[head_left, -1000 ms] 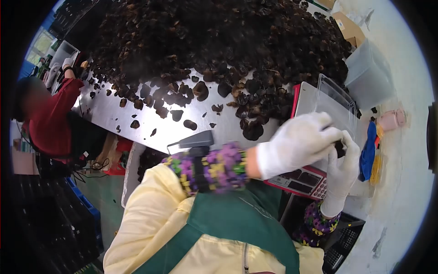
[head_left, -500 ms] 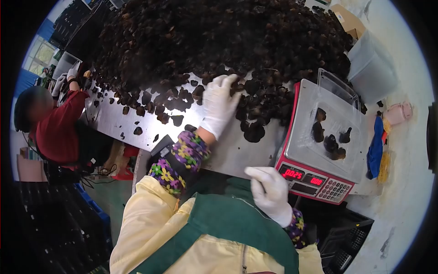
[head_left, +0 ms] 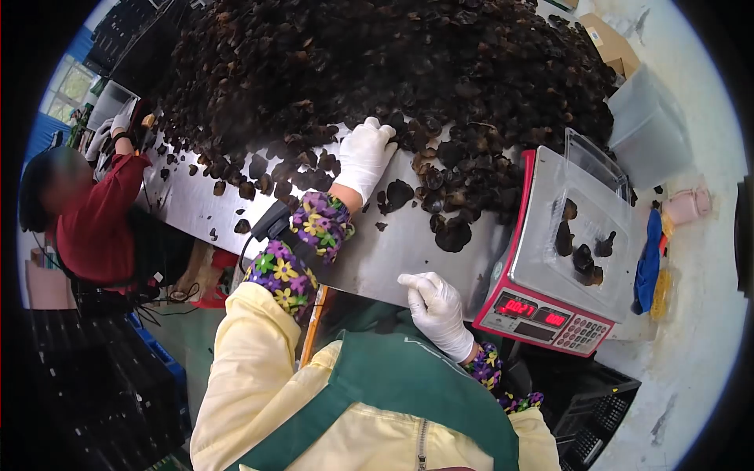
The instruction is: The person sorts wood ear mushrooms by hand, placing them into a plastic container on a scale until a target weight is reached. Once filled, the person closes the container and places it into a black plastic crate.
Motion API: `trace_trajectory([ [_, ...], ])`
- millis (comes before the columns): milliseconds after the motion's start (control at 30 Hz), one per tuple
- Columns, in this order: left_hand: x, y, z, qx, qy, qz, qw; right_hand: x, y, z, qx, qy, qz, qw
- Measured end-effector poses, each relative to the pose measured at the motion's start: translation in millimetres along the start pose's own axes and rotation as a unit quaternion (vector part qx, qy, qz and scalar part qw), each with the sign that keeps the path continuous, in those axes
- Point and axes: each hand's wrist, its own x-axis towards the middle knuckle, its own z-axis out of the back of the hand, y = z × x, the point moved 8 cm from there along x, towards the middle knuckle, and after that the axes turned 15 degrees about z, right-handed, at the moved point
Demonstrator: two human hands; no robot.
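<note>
My left hand, in a white glove, is at the near edge of a big heap of dark dried wood ear mushrooms. Its fingers curl down, and whatever lies under them is hidden. Close to my body, over the table's front edge, my right hand is gloved too, with its fingers bent together; its palm side cannot be seen. To its right stands a red weighing scale with lit red digits. Several mushroom pieces lie in a clear plastic tray on the scale.
Loose pieces are scattered on the metal table. A clear plastic bin, a pink container and a blue cloth are right of the scale. At the left a person in red works at the same table.
My left hand has gone from spread to curled fingers, pulled slightly left. My right hand has shifted left, away from the scale. The view has turned a little, and the scale's digits differ.
</note>
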Motion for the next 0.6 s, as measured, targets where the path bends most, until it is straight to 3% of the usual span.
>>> trace_trajectory([
  [67, 0.8, -2.3, -8.6, -0.016, 0.015, -0.023, 0.999, -1.4, -1.6, 0.3, 0.019, 0.006, -0.002, 1.000],
  [133, -4.2, 9.4, -5.5, -0.152, 0.067, 0.079, 0.983, -2.6, -3.6, 2.5, 0.030, 0.002, -0.005, 1.000],
  [200, -18.2, 27.9, -4.3, -0.312, 0.142, 0.155, 0.926, -4.3, -4.2, 2.3, 0.045, -0.002, -0.010, 0.999],
  [233, -27.4, 26.4, 13.1, -0.339, 0.182, 0.179, 0.906, -4.1, -4.7, 2.0, 0.050, -0.002, -0.012, 0.999],
  [333, -67.2, 45.7, 62.3, -0.380, 0.192, 0.187, 0.886, -3.8, -4.2, 1.9, 0.057, 0.001, -0.008, 0.998],
  [433, -117.0, 84.6, 114.5, -0.261, 0.135, 0.173, 0.940, -3.3, -4.5, 2.4, 0.064, 0.000, -0.004, 0.998],
  [533, -171.8, 157.2, 144.2, -0.094, 0.107, 0.252, 0.957, -2.0, -4.7, 3.2, 0.067, -0.006, -0.003, 0.998],
  [600, -192.5, 164.8, 167.3, 0.102, 0.090, 0.179, 0.974, -1.8, -3.1, 3.7, 0.064, -0.008, -0.001, 0.998],
])
